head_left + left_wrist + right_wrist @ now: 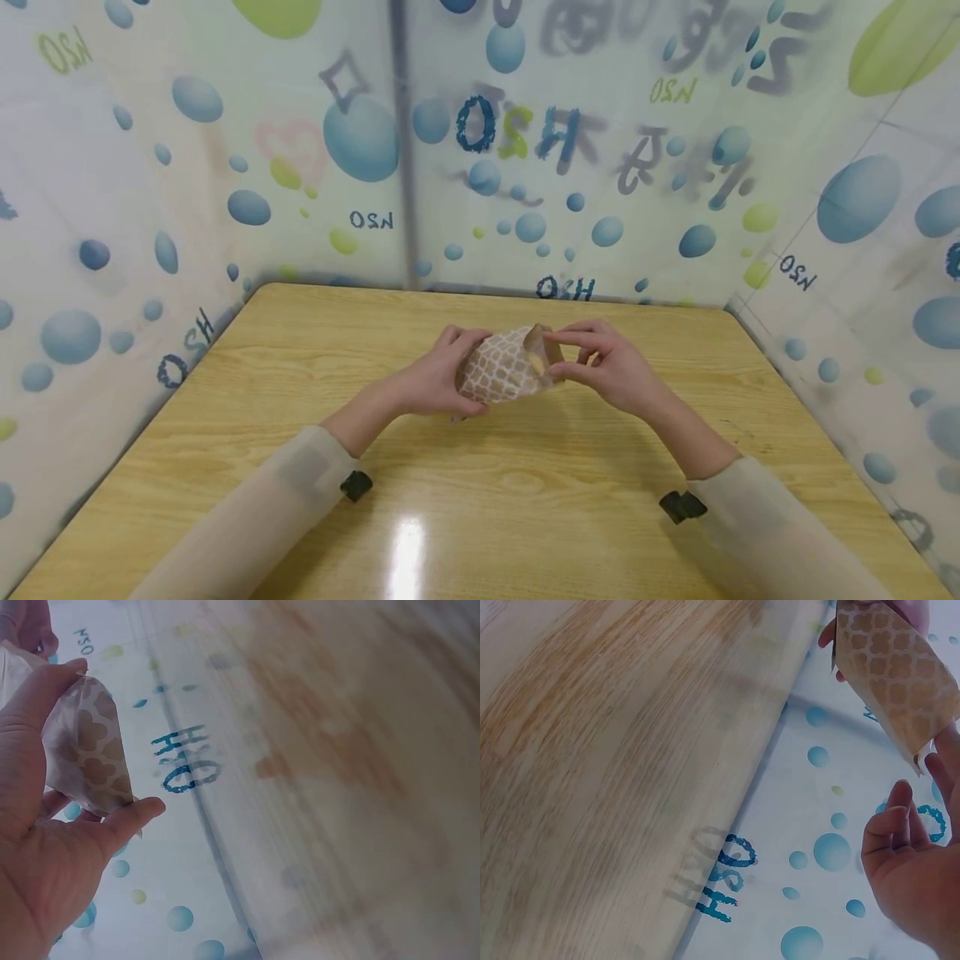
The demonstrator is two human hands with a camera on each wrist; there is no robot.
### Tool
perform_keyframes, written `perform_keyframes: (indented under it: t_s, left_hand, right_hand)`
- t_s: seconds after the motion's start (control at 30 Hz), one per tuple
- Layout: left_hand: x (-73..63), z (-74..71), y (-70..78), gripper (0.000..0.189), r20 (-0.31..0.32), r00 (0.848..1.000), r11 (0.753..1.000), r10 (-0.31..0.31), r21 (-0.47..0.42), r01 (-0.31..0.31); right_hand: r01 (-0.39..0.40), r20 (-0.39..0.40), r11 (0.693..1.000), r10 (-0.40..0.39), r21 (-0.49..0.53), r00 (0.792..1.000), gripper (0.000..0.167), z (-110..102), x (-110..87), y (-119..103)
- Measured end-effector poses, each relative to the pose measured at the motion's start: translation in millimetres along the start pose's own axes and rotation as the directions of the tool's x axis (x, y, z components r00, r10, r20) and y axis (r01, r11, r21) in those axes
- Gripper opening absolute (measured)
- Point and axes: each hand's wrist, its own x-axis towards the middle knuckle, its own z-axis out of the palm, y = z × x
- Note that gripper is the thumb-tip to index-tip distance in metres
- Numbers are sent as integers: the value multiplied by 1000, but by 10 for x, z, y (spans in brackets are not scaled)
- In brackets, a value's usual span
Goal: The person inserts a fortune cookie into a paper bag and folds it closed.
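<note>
A brown paper bag [498, 367] with a white lattice pattern is held above the table, lying on its side with its mouth to the right. My left hand [431, 379] grips its left end, thumb on the near side and fingers on the far side. At the mouth, my right hand [622, 375] holds the paper edge between thumb and fingers. The mouth gapes, and something pale yellowish [537, 363] shows inside, too small to identify. In the left wrist view the bag [97, 750] sits within the left hand's curve. The right wrist view shows the patterned side [889, 664].
Beneath the hands spreads a wood-grain table [480, 492], its far edge close to a patterned curtain [300, 217] with blue and green drops. Similar printed sheets stand on the left and right. Dark clips [356, 485] are attached at the sleeve cuffs.
</note>
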Motion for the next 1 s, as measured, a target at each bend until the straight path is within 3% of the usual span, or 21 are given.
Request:
perform_keyframes:
  t_s: [1.0]
  left_hand:
    - [32, 56, 37, 111, -29, 1000, 1000, 5, 15, -5]
  right_hand:
    - [-29, 33, 999, 28, 21, 999, 43, 144, 80, 8]
